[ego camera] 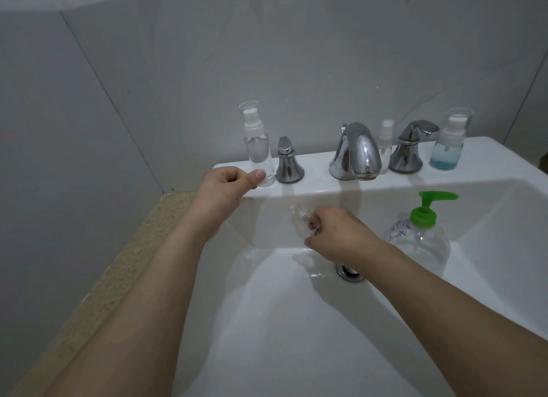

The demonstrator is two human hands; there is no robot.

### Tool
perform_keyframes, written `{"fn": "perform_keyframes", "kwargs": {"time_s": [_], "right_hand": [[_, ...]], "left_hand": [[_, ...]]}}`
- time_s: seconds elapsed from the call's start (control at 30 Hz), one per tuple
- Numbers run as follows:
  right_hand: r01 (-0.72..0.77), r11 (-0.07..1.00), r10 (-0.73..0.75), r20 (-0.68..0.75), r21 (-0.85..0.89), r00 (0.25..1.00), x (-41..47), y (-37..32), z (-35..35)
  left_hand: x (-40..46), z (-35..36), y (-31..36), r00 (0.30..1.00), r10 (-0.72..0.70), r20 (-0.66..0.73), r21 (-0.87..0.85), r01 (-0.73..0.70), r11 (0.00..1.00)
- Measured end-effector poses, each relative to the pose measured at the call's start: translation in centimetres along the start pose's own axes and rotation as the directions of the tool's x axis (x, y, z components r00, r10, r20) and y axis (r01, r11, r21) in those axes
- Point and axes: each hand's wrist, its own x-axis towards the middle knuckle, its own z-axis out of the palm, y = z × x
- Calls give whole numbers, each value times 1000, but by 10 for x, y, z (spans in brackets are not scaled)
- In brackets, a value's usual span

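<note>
My right hand [335,233] is down in the white sink basin [267,307] and pinches a small clear bottle [298,217], held tilted above the drain [350,272]. My left hand [225,189] rests on the sink's back ledge with its fingers curled in. Its thumb tip touches the base of a tall clear pump bottle [256,147] that stands upright at the ledge's left end. I see nothing inside the left hand.
A chrome faucet [355,153] with two chrome handles [289,162] [407,150] lines the ledge. A small spray bottle [385,147] and a blue-liquid pump bottle [447,144] also stand there. A green-pump soap bottle [424,233] sits in the basin at right. A speckled counter [118,272] runs along the left.
</note>
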Motion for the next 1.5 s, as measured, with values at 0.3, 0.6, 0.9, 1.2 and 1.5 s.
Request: {"fn": "perform_keyframes", "kwargs": {"time_s": [0.3, 0.6, 0.9, 1.2, 1.5], "right_hand": [[28, 999, -29, 6, 16, 1000, -2, -3, 1], [55, 998, -56, 26, 12, 998, -6, -8, 1], [69, 997, -70, 36, 28, 997, -6, -7, 3], [-57, 981, 30, 144, 187, 989, -20, 1, -11], [-169, 961, 96, 313, 217, 945, -68, 12, -48]], "left_hand": [[-3, 6, -3, 998, 46, 51, 129, -53, 990], [13, 2, -23, 935, 28, -353, 137, 22, 990], [27, 17, -26, 935, 0, -356, 472, 180, 863], [-11, 13, -29, 934, 94, -344, 398, 54, 916], [-65, 44, 5, 957, -39, -288, 190, 97, 977]]}}
